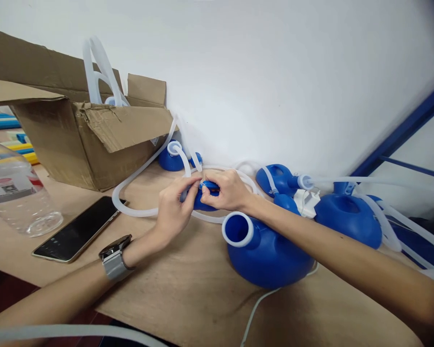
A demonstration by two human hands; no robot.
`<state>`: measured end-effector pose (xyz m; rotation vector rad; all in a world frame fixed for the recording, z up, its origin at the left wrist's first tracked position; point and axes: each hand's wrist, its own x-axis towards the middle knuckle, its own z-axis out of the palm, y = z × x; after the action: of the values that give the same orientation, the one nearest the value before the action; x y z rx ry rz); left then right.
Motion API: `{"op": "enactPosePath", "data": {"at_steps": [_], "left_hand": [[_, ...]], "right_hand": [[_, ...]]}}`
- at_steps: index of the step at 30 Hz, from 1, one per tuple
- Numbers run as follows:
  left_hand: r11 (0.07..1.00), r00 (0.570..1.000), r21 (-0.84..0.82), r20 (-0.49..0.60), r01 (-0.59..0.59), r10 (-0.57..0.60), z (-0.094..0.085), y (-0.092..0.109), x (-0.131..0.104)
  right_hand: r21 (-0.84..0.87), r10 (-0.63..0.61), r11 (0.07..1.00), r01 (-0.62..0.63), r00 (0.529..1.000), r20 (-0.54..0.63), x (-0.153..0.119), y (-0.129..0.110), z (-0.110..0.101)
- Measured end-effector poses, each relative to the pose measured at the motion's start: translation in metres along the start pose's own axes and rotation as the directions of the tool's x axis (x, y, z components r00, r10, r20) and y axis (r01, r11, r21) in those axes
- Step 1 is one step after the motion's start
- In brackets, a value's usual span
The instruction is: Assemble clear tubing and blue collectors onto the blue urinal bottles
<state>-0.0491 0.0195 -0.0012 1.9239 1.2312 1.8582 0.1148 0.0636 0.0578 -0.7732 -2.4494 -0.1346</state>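
Note:
Near the middle of the view my left hand (175,202) and my right hand (229,189) meet, fingers closed in pinches on a small blue plastic piece (210,185). My fingers cover much of it, and its exact kind does not show. Just under the hands lies a rounded blue part (206,205), partly hidden. A translucent white hose (139,212) loops around on the table behind and beside my hands. Below my right forearm stands a blue plastic urinal bottle (271,260), its white-rimmed mouth uncapped and facing me.
A cardboard box (58,144) with hoses sticking out stands at the left. Before it are a phone (77,231) and a clear plastic bottle (18,193). More blue bottles (347,219) with hoses and a white charger (306,202) sit at the right, against the wall.

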Motion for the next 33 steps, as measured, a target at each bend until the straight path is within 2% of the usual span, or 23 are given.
{"op": "enactPosePath", "data": {"at_steps": [6,11,15,18,21,24,26,27,28,31,32,33], "left_hand": [[0.999,0.998,0.005,0.052,-0.043,0.043,-0.002,0.001,0.005],[0.998,0.993,0.037,0.11,-0.044,0.04,-0.004,0.0,0.009],[0.998,0.988,-0.003,0.137,-0.069,0.068,-0.001,-0.009,0.005],[0.994,0.968,-0.041,0.227,-0.097,0.104,-0.001,-0.016,0.003],[0.993,0.93,-0.021,0.35,-0.113,0.113,-0.003,-0.021,0.004],[0.999,0.934,0.032,0.357,-0.032,0.019,-0.003,-0.026,0.005],[0.997,0.943,0.064,0.329,0.032,-0.051,-0.002,-0.029,0.004],[0.996,0.944,0.083,0.323,0.045,-0.069,-0.001,-0.03,0.004],[0.993,0.943,0.107,0.322,0.049,-0.081,-0.001,-0.031,0.003],[0.981,0.939,0.184,0.325,0.056,-0.114,0.001,-0.032,0.001],[0.976,0.937,0.207,0.321,0.069,-0.135,0.001,-0.033,0.0],[0.97,0.935,0.228,0.317,0.087,-0.158,0.002,-0.034,0.0]], "right_hand": [[-0.006,-0.027,1.0,0.026,0.999,-0.045,-0.001,0.001,0.001],[0.002,0.009,1.0,-0.009,0.999,-0.05,-0.001,-0.001,0.002],[0.128,0.009,0.992,-0.007,1.0,-0.014,0.001,0.0,-0.002],[0.275,0.124,0.954,-0.12,0.992,0.002,0.005,0.009,-0.009],[0.435,0.209,0.865,-0.251,0.967,0.144,0.008,0.024,-0.021],[0.455,0.208,0.822,-0.343,0.924,0.32,0.004,0.047,-0.036],[0.334,0.224,0.864,-0.377,0.882,0.415,-0.004,0.064,-0.045],[0.259,0.237,0.881,-0.397,0.842,0.484,-0.01,0.072,-0.048],[0.189,0.255,0.884,-0.428,0.779,0.573,-0.017,0.08,-0.051],[-0.018,0.35,0.849,-0.528,0.537,0.768,-0.038,0.094,-0.05],[-0.065,0.366,0.843,-0.534,0.481,0.796,-0.044,0.097,-0.049],[-0.092,0.368,0.845,-0.527,0.448,0.815,-0.05,0.098,-0.047]]}}
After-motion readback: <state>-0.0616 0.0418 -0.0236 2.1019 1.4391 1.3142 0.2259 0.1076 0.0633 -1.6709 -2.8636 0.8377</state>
